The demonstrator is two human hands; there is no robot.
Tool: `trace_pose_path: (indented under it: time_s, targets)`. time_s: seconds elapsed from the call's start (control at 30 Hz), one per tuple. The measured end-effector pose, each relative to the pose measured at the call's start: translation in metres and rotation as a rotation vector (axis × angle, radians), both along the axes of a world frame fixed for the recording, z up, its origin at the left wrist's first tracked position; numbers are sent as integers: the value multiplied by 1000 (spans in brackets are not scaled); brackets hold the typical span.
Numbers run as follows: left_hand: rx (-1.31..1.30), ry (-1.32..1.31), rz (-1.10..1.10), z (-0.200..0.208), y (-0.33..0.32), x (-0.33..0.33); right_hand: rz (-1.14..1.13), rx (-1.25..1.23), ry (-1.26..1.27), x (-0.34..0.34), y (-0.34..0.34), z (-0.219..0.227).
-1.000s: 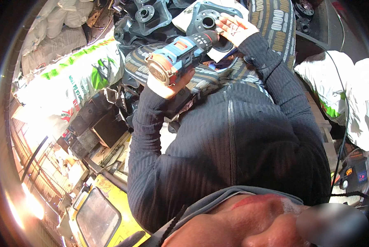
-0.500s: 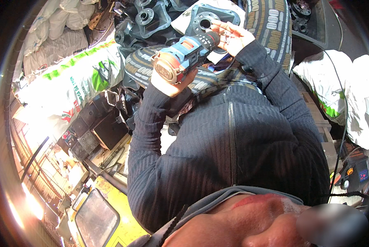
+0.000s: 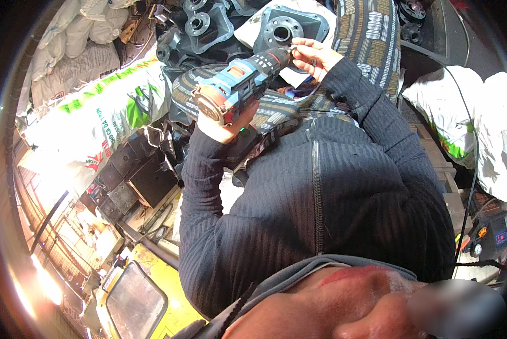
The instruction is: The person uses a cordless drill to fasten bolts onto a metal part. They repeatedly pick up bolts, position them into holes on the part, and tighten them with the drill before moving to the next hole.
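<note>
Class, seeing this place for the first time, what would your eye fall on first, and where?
Probably the blue drill, upper centre, in the left hand, with the right hand at its chuck end. Just beyond lies a grey part with a round flange. The white and green sack at upper left and the yellow windowed panel at lower left also stand out.

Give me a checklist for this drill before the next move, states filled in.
1. Cordless drill held: ok, gripped in the left hand.
2. Right hand clear of the chuck: not ok, its fingers are right at the front end.
3. Bit seated: cannot tell, too small and partly hidden by those fingers.
4. Trigger released: cannot tell, hidden.
5. Flanged housing in view: ok, its round central opening faces the camera.
</note>
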State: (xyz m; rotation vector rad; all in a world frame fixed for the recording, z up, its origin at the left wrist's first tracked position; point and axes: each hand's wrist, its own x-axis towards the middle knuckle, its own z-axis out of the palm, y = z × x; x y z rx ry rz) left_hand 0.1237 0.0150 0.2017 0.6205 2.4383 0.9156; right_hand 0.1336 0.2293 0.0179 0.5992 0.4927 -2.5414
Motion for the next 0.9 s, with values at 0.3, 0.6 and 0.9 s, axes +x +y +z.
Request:
trace_pose_path:
  time_s: [0.3,0.6,0.9]
  targets:
    - [-20,22,19,-2,-11,3,77,45,15,-3,1,-6]
    - [-21,-233,176,1,-14,-3,132,136,30,-11,2,-6]
    - [-157,290,-321,-4,-16,-18,250,152,15,-14,5,-3]
